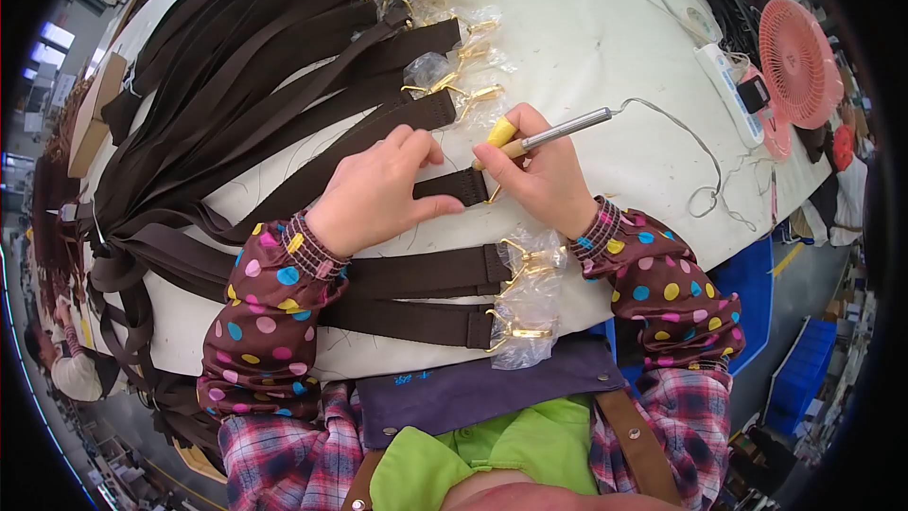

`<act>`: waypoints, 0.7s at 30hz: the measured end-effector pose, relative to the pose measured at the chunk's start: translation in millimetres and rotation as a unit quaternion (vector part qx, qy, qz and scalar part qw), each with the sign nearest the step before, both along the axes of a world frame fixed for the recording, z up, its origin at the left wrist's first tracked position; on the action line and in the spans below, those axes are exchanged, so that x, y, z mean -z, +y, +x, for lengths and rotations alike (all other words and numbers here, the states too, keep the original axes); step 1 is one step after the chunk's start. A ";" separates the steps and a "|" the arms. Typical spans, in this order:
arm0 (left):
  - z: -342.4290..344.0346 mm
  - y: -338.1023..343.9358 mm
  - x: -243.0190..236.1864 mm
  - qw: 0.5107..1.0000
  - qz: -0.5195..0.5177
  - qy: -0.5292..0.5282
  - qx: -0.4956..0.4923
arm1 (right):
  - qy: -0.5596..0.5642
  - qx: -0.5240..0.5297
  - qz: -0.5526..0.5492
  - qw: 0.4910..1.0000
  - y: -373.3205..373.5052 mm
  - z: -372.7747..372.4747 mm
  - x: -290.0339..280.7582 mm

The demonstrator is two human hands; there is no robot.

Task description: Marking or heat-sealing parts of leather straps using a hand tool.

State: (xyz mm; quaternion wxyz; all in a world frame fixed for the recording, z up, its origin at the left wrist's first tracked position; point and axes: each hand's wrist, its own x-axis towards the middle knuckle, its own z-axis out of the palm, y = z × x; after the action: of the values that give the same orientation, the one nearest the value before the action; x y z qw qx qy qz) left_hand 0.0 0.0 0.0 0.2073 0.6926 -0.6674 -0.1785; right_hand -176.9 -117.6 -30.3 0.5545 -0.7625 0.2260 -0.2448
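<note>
My right hand (546, 180) is closed round a corded soldering iron (567, 128) with a silver tube at its cord end. A yellow cover (501, 132) sits on one of its fingers. Its fingertips are by the stitched end of a dark brown webbing strap (454, 188), where a gold metal hook shows. The iron's tip is hidden. My left hand (383, 185) hovers over the same strap with fingers apart and curved, and its thumb lies along the strap. Nearer me lie two more brown straps (426, 271) with gold hooks in clear plastic wrap (530, 298).
A large bundle of brown straps (218, 66) covers the left of the white table (586, 47). Several wrapped gold hooks (454, 85) line their ends. At the right stand a pink fan (797, 61) and a white power strip (730, 95). Blue bins (802, 374) stand below.
</note>
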 end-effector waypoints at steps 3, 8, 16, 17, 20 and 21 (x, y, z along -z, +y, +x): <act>-4.5 2.4 -0.8 0.998 0.031 -0.047 0.019 | -0.042 0.002 0.014 0.999 -1.1 -0.1 1.8; -17.4 5.6 -3.7 0.978 -0.086 -0.189 -0.008 | -0.176 0.050 -0.048 0.982 -0.6 0.8 1.8; -8.3 14.2 -1.7 0.995 -0.002 -0.055 0.079 | -0.075 -0.023 -0.022 0.997 -0.9 -2.3 -0.4; -5.3 10.4 4.2 0.998 -0.016 -0.002 0.069 | -0.029 -0.036 0.013 0.999 -1.2 -2.5 -2.0; -2.7 -1.5 -1.0 0.996 -0.001 0.063 0.063 | -0.025 -0.041 0.033 0.998 -1.1 -2.2 -2.5; -1.9 -4.3 -4.5 0.995 0.028 0.074 0.066 | -0.024 -0.043 0.033 0.998 -0.4 -2.1 -3.2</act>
State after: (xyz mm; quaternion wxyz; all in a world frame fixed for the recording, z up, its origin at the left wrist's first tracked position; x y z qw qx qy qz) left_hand -1.9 -4.3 4.5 0.2248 0.6375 -0.6891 -0.2612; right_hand -179.1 -118.0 -27.1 0.5952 -0.7464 0.1873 -0.2314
